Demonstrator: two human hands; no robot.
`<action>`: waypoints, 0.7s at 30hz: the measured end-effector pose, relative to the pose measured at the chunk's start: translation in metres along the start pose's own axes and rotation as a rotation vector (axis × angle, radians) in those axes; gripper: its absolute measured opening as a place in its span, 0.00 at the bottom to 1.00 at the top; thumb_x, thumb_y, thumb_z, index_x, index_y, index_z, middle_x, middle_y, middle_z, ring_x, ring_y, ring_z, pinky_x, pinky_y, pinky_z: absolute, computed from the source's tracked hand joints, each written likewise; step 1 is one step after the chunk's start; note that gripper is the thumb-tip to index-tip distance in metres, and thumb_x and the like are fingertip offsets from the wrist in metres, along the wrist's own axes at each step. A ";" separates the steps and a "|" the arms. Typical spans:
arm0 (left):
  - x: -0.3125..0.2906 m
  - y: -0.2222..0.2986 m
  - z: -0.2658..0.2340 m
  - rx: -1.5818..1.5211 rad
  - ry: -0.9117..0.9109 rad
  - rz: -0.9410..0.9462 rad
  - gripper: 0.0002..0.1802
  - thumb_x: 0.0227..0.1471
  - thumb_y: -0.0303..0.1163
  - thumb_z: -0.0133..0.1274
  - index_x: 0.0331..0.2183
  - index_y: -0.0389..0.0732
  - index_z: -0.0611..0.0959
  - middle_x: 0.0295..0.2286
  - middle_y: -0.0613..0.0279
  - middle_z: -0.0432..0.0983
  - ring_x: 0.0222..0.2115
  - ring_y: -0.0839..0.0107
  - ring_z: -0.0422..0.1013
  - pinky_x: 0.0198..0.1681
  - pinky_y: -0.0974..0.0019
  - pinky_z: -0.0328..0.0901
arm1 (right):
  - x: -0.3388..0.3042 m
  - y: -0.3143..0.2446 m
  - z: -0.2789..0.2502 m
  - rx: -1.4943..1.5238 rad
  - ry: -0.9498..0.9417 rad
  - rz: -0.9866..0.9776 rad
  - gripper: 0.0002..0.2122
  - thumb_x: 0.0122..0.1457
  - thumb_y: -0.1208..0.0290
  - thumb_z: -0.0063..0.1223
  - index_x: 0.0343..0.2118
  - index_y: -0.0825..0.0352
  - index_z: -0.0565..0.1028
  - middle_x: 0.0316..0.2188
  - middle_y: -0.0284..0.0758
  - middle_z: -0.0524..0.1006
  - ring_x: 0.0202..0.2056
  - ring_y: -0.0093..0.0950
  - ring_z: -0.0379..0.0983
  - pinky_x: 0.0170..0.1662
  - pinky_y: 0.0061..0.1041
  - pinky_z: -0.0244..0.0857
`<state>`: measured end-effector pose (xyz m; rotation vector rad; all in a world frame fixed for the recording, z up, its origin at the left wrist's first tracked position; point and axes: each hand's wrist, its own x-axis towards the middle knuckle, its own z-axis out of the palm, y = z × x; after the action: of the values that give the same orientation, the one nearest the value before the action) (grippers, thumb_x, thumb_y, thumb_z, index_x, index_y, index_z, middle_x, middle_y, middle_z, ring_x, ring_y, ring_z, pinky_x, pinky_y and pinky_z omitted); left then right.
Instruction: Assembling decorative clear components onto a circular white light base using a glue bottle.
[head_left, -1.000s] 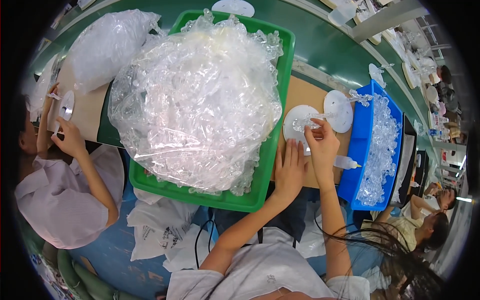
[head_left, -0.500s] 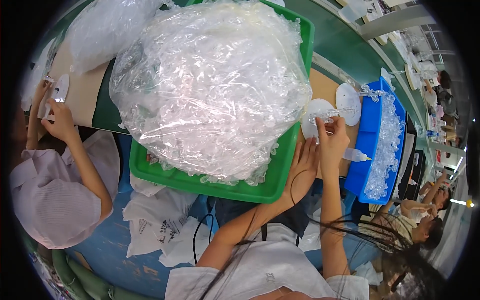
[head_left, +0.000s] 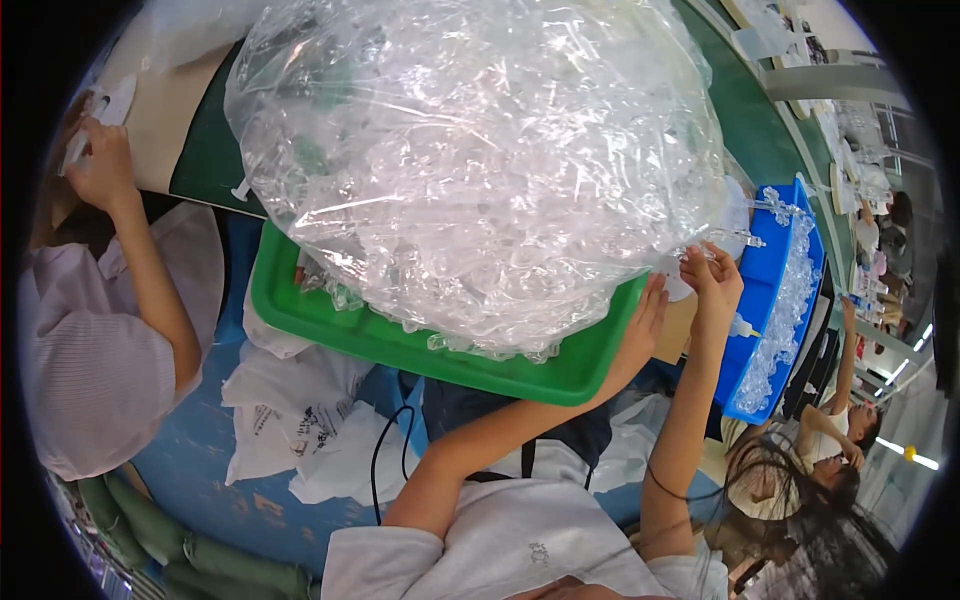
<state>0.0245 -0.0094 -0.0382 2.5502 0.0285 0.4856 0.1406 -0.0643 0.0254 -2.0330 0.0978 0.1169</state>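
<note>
I see the single fisheye view facing down from the person's head, close above the right hand (head_left: 713, 275), with the floor (head_left: 195, 450) farther below.

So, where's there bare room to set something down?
Bare green tabletop shows at left, between the brown board and clear bag. It's crowded around the right hand, between the green tray and blue bin.
</note>
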 end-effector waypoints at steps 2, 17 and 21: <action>0.000 0.002 -0.001 0.028 0.006 -0.004 0.27 0.46 0.30 0.44 0.50 0.31 0.70 0.55 0.48 0.60 0.60 0.59 0.52 0.60 0.49 0.48 | -0.003 0.001 0.002 -0.055 0.004 -0.066 0.18 0.51 0.68 0.63 0.39 0.75 0.71 0.25 0.39 0.78 0.25 0.24 0.76 0.30 0.17 0.69; 0.004 -0.001 -0.016 0.182 -0.128 0.076 0.27 0.51 0.33 0.41 0.53 0.34 0.69 0.56 0.49 0.59 0.60 0.55 0.51 0.61 0.50 0.47 | -0.014 -0.016 0.012 -0.666 -0.007 -0.322 0.13 0.53 0.71 0.57 0.39 0.71 0.70 0.24 0.41 0.78 0.26 0.28 0.78 0.29 0.22 0.69; 0.000 -0.004 -0.012 0.162 -0.154 0.091 0.27 0.51 0.33 0.41 0.52 0.33 0.70 0.56 0.47 0.59 0.60 0.54 0.50 0.60 0.48 0.48 | -0.020 -0.013 0.022 -0.665 0.042 -0.375 0.13 0.53 0.70 0.57 0.39 0.71 0.71 0.23 0.40 0.78 0.25 0.28 0.78 0.28 0.23 0.69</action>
<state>0.0211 -0.0001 -0.0306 2.7500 -0.1086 0.3321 0.1216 -0.0379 0.0295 -2.6747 -0.3396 -0.1509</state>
